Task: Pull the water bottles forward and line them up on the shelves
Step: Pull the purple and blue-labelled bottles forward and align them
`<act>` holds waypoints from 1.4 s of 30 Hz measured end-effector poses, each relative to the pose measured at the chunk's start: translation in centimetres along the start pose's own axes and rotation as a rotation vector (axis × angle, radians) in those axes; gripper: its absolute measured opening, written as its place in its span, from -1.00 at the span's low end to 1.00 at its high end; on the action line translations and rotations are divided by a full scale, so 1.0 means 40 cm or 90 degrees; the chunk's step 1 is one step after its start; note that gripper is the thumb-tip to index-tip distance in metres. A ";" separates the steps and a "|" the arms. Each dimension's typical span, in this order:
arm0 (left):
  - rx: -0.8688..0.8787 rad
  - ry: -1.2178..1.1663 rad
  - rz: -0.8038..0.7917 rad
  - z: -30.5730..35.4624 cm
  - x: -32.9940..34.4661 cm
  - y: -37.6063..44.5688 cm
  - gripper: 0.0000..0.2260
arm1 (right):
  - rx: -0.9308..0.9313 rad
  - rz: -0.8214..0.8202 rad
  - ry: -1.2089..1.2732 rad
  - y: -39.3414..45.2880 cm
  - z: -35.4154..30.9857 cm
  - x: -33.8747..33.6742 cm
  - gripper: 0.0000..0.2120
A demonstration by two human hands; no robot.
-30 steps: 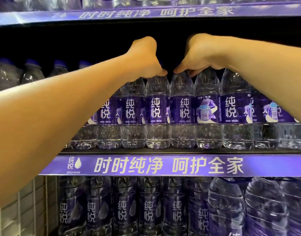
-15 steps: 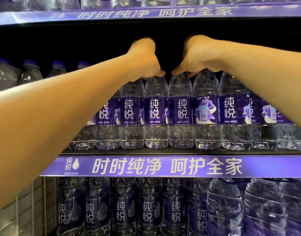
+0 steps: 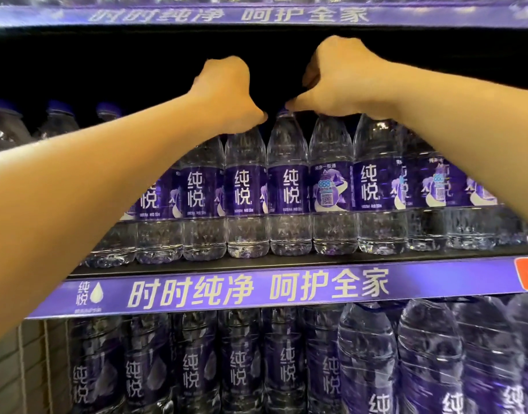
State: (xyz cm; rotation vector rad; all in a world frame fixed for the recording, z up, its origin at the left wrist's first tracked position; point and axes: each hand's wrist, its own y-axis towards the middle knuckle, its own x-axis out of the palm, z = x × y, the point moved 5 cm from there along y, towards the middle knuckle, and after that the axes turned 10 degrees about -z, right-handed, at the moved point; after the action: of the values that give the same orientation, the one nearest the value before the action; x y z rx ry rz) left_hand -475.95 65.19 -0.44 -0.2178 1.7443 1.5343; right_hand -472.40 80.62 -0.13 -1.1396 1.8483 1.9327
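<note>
In the head view, a row of water bottles (image 3: 289, 186) with purple labels stands upright along the front of the middle shelf (image 3: 286, 262), across the centre of the frame, with larger bottles (image 3: 421, 360) packed on the shelf below at the bottom. At upper centre the left hand (image 3: 226, 94) is curled down over the tops of the bottles left of centre, and just beside it the right hand (image 3: 337, 82) is curled over the bottle tops right of centre. The fingers of both are hidden behind the knuckles, so whether either actually grips a cap cannot be told.
</note>
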 end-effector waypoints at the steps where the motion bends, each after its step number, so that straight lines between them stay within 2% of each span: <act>1: 0.025 0.010 0.033 0.011 0.001 0.004 -0.76 | -0.011 0.022 -0.032 -0.014 0.015 -0.021 -0.63; 4: 0.078 0.034 0.082 0.068 0.019 0.008 -0.75 | -0.031 0.069 -0.095 -0.057 0.073 -0.074 -0.61; 7: 0.134 0.031 0.084 0.145 0.038 0.021 -0.72 | -0.029 0.099 -0.147 -0.092 0.133 -0.106 -0.59; 12: 0.140 0.047 0.009 0.241 0.074 0.043 -0.68 | 0.024 -0.010 -0.189 -0.132 0.212 -0.088 -0.46; 16: 0.093 0.050 -0.035 0.273 0.071 0.053 -0.69 | 0.020 -0.053 -0.181 -0.120 0.220 -0.091 -0.51; 19: 0.045 0.026 -0.084 0.274 0.083 0.058 -0.78 | 0.021 -0.092 -0.136 -0.100 0.206 -0.089 -0.52; 21: 0.016 -0.056 -0.114 0.270 0.092 0.058 -0.86 | 0.033 -0.098 -0.105 -0.089 0.201 -0.085 -0.55; 24: -0.024 -0.157 -0.133 0.263 0.098 0.052 -0.76 | 0.054 -0.118 -0.066 -0.079 0.203 -0.076 -0.58; 27: -0.018 -0.119 -0.085 0.270 0.087 0.036 -0.68 | 0.066 -0.151 0.058 -0.076 0.209 -0.064 -0.42; 32: 0.006 -0.046 -0.027 0.286 0.071 0.013 -0.56 | 0.081 -0.238 0.159 -0.073 0.225 -0.052 -0.58; 37: 0.008 -0.084 -0.030 0.290 0.073 0.013 -0.55 | 0.065 -0.209 0.194 -0.060 0.233 -0.051 -0.45; 42: -0.035 -0.237 -0.104 0.258 0.090 0.034 -0.62 | 0.068 -0.133 0.188 -0.055 0.237 -0.050 -0.42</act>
State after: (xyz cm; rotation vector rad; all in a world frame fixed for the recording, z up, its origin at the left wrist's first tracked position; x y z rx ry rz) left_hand -474.71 76.09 -1.31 -0.0913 1.3600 1.4034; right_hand -473.10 90.45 -1.41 -1.5814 1.8561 1.6029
